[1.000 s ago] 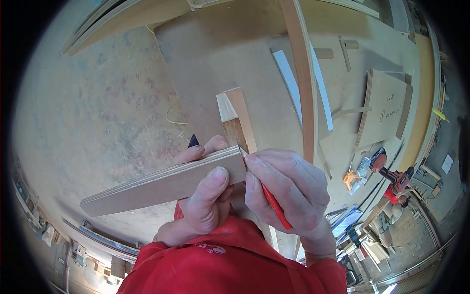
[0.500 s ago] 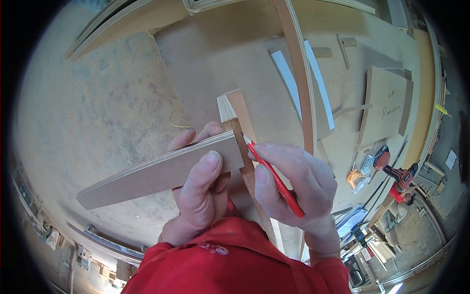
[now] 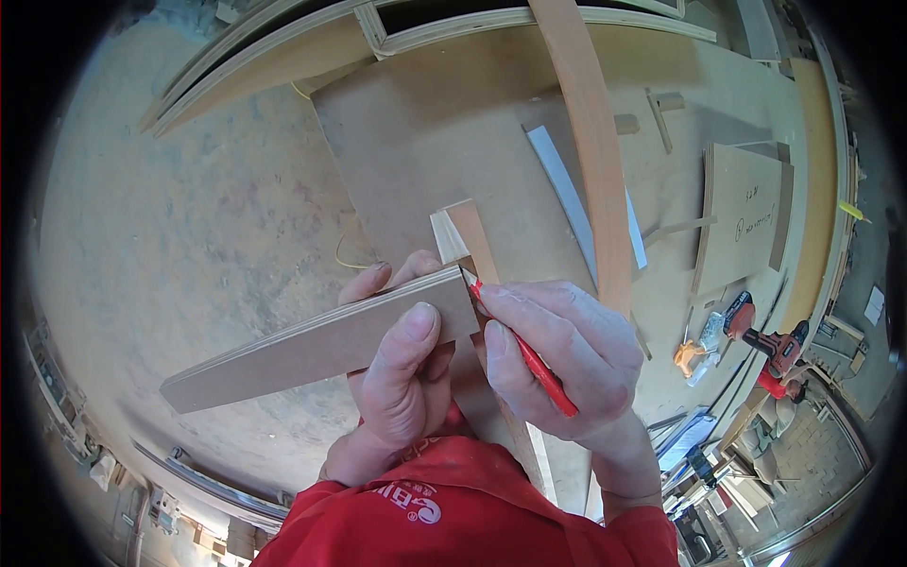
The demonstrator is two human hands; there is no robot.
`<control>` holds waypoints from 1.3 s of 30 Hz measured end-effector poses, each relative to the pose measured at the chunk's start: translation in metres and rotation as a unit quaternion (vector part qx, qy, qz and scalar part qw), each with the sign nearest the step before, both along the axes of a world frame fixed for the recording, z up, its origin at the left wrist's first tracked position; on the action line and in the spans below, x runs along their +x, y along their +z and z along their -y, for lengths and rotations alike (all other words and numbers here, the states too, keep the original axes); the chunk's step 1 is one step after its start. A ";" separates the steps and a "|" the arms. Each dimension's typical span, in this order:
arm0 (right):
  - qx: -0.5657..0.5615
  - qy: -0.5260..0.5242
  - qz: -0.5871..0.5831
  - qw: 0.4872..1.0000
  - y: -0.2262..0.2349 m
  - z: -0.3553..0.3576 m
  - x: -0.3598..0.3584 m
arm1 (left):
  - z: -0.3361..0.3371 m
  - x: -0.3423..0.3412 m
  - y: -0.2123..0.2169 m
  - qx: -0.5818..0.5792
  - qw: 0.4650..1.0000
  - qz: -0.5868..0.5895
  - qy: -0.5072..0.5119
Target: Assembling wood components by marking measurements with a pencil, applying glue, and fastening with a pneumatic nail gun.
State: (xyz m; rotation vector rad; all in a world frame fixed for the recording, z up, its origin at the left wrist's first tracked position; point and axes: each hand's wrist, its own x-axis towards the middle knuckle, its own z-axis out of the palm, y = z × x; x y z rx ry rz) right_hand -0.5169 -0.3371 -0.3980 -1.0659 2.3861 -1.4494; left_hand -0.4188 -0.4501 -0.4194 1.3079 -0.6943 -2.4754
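Observation:
My left hand grips a tapered plywood piece, thumb on its face and fingertips over the far edge. The plywood lies across a narrow wooden strip, which runs from a pale, tapered far end down toward my red shirt. My right hand pinches a red pencil. Its tip is at the upper right corner of the plywood, right beside the strip; whether it touches the wood is too small to tell.
A long board rises in the middle, past white strips on the bench. Farther right are stacked panels, an orange-handled tool and a cordless drill. Plywood frames line the far side.
The pencil tip has come to the plywood's upper right corner from a little right of it. Both hands and the plywood sit slightly lower in view, and the background has shifted.

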 end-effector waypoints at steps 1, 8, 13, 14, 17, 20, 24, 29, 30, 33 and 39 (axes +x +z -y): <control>0.010 0.007 -0.005 1.000 0.001 0.000 -0.001 | 0.000 0.000 -0.001 -0.006 1.000 0.007 -0.008; 0.012 0.007 0.014 1.000 0.011 -0.012 0.007 | -0.013 0.011 -0.001 0.003 0.999 -0.042 0.020; 0.025 0.004 0.003 1.000 0.030 -0.059 0.048 | -0.054 0.052 0.011 -0.004 0.998 -0.056 0.013; 0.030 0.003 -0.001 1.000 0.036 -0.073 0.063 | -0.067 0.066 0.017 -0.009 0.998 -0.058 0.010; 0.029 -0.003 -0.004 1.000 0.057 -0.118 0.112 | -0.114 0.109 0.035 -0.001 0.999 -0.046 0.023; 0.025 -0.001 -0.001 1.000 0.077 -0.164 0.160 | -0.163 0.158 0.052 -0.010 0.998 -0.054 0.024; 0.032 0.009 0.003 0.999 0.097 -0.214 0.214 | -0.214 0.207 0.072 -0.019 0.998 -0.059 0.032; -0.005 -0.048 0.073 0.996 0.110 -0.229 0.237 | -0.217 0.229 0.085 -0.034 0.995 -0.090 0.010; -0.034 -0.079 0.087 0.992 0.111 -0.223 0.234 | -0.210 0.224 0.085 -0.035 0.995 -0.091 0.011; -0.065 -0.104 0.098 0.988 0.103 -0.206 0.218 | -0.186 0.195 0.083 -0.035 0.986 -0.159 0.021; -0.056 -0.062 0.063 0.995 0.080 -0.172 0.188 | -0.161 0.165 0.065 -0.059 0.988 -0.138 0.032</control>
